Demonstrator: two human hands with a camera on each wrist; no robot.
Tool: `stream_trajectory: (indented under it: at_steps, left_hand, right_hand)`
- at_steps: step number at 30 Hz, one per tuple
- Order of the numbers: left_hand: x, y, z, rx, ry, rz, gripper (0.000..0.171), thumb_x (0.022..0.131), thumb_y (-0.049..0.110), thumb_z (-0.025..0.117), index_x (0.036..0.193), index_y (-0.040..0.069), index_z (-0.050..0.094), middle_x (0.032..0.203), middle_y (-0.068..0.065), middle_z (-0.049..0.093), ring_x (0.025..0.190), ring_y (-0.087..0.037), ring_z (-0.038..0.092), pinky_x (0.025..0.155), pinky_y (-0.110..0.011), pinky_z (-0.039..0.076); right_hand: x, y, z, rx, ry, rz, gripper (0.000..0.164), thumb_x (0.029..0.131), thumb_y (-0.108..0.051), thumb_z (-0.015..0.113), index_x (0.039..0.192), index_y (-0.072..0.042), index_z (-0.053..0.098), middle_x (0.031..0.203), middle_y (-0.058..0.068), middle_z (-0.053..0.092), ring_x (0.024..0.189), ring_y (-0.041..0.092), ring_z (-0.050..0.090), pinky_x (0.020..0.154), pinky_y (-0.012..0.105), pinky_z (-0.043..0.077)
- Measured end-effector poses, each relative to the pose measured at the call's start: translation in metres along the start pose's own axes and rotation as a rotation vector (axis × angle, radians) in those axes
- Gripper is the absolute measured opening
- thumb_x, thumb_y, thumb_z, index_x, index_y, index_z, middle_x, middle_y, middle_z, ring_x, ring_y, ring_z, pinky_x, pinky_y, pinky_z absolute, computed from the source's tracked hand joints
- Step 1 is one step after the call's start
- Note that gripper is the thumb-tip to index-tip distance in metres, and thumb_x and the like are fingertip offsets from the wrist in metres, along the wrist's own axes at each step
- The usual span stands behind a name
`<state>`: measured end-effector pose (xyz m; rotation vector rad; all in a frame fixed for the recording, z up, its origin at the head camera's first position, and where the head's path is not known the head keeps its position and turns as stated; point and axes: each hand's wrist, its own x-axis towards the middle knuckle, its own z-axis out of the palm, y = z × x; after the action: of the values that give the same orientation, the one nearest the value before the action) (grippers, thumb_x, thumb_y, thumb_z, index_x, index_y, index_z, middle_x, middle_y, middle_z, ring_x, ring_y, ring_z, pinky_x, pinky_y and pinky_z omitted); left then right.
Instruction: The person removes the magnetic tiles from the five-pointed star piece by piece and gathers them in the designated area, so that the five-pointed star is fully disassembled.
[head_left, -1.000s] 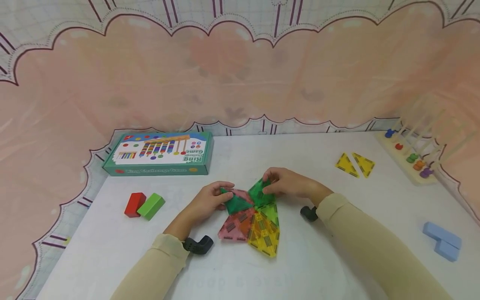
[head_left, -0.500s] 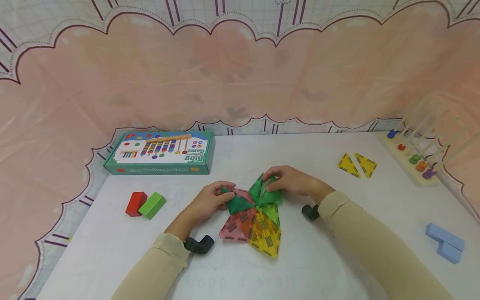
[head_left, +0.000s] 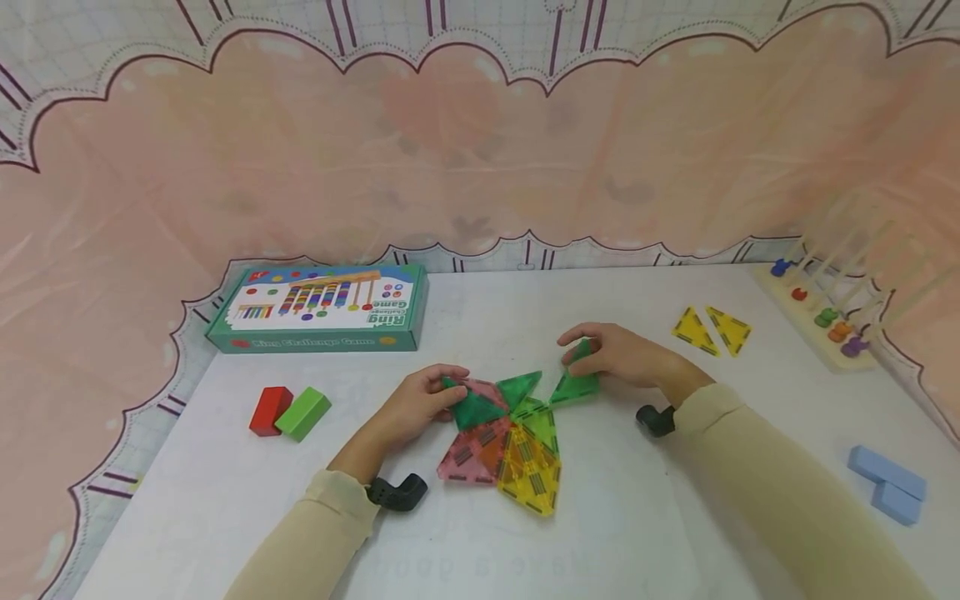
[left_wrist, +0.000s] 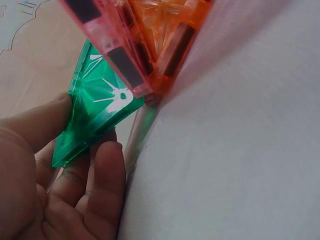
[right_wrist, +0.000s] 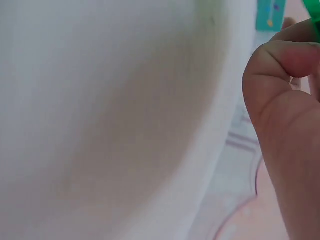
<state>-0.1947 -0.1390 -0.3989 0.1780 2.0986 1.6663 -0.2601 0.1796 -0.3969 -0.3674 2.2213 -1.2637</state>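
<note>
My left hand (head_left: 412, 407) pinches a dark green triangular magnetic tile (left_wrist: 92, 107) at the left side of a joined cluster, thumb on one face and fingers behind. The cluster has pink tiles (head_left: 468, 457), yellow tiles (head_left: 531, 482), a light green tile (head_left: 543, 425) and another green triangle (head_left: 519, 388) standing at the back. To the right, my right hand (head_left: 630, 358) holds a green triangular tile (head_left: 576, 388) between thumb and fingers. Its lower left corner is close to the light green tile. In the right wrist view only a sliver of that tile shows.
Two yellow triangles (head_left: 696, 331) lie at the back right, near a pegged wooden board (head_left: 813, 321) with small coloured figures. A game box (head_left: 318, 308) sits at the back left. Red (head_left: 270, 411) and green blocks (head_left: 303, 414) lie left, blue blocks (head_left: 887, 483) far right.
My right hand has moved right, drawing its green tile away from the other green triangle, which stays on the cluster. My left hand keeps its hold in the same place.
</note>
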Motion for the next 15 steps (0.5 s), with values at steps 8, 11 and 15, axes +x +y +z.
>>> stream_trajectory:
  at_steps: [8, 11, 15]
  left_hand:
    - [0.009, -0.014, -0.002, -0.002, 0.017, -0.008, 0.039, 0.088, 0.019, 0.057, 0.124, 0.007, 0.049, 0.106, -0.009, 0.06, 0.088, -0.018, 0.056, 0.074, -0.035, 0.048]
    - [0.013, -0.022, -0.003, 0.004, 0.023, -0.003, 0.041, 0.086, 0.024, 0.059, 0.123, 0.008, 0.05, 0.107, -0.008, 0.059, 0.089, -0.017, 0.056, 0.073, -0.033, 0.048]
    - [0.016, -0.026, -0.004, 0.019, 0.041, 0.001, 0.041, 0.085, 0.028, 0.061, 0.121, 0.012, 0.053, 0.106, -0.007, 0.06, 0.089, -0.018, 0.056, 0.072, -0.032, 0.049]
  right_hand:
    - [-0.042, 0.014, -0.03, -0.03, 0.159, -0.033, 0.066, 0.08, -0.034, 0.066, 0.133, -0.016, 0.03, 0.102, 0.006, 0.061, 0.083, 0.024, 0.055, 0.076, 0.035, 0.042]
    - [-0.06, 0.021, -0.038, -0.077, 0.213, -0.05, 0.065, 0.081, -0.032, 0.066, 0.131, -0.012, 0.029, 0.098, 0.006, 0.062, 0.078, 0.022, 0.054, 0.063, 0.028, 0.038]
    - [-0.082, 0.028, -0.047, -0.125, 0.241, -0.062, 0.061, 0.081, -0.026, 0.066, 0.127, -0.005, 0.032, 0.097, 0.009, 0.063, 0.078, 0.019, 0.056, 0.059, 0.024, 0.039]
